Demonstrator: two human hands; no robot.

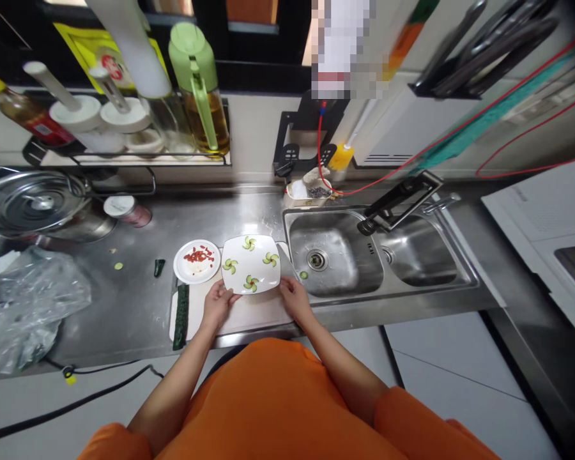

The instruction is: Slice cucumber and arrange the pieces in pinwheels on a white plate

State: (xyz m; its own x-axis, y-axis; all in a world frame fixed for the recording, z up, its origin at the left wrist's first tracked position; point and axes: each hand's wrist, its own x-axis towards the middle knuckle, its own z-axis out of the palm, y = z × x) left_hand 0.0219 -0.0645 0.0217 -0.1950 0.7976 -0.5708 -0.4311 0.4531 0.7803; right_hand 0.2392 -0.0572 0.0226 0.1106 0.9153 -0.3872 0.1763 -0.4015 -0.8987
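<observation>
Between my hands is a white square plate [263,260] with several cucumber-slice pinwheels [252,283] set near its edges, some showing red bits. My left hand [218,303] grips the plate's lower left corner, thumb on the rim. At the lower right corner, my right hand [294,297] holds the edge with bent fingers. Under and in front of the plate lies a white cutting board [249,316]. A cut cucumber [181,316] rests along the board's left side. Left of the square plate, a round white plate [196,278] carries red goji-like berries. Part of a knife-like grey blade [287,259] shows at the right.
A double steel sink [335,287] is to the right, with a black faucet [388,207] over it. Cucumber ends [159,267] and a plastic bag [38,287] lie on the left counter. Behind are a lidded pot [76,220], a can [128,211] and a condiment shelf [138,158].
</observation>
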